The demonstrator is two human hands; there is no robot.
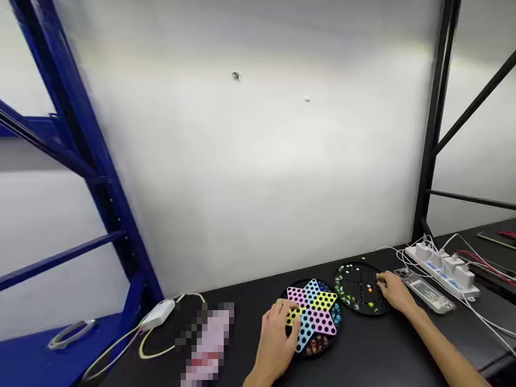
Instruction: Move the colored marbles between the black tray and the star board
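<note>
A round black Chinese checkers board [312, 309] with a pink, blue and yellow six-pointed star lies on the dark table. My left hand [278, 336] rests on the left side of this board, thumb apart from the other fingers. Coloured pieces sit under the star's edges, around the rim. To the right lies a second round black tray [355, 301], with green, white and orange pieces in it. At this tray's right edge is my right hand [393, 287], its fingers bent together; whatever is between the fingertips is hidden.
Right of the tray lie a clear-topped white case [431, 295] and a white power strip [447, 269] with chargers and tangled cables. At left are a white adapter box [159, 314] with a cable and a blurred pinkish item [212, 338]. A blue metal frame [108, 204] stands farther left.
</note>
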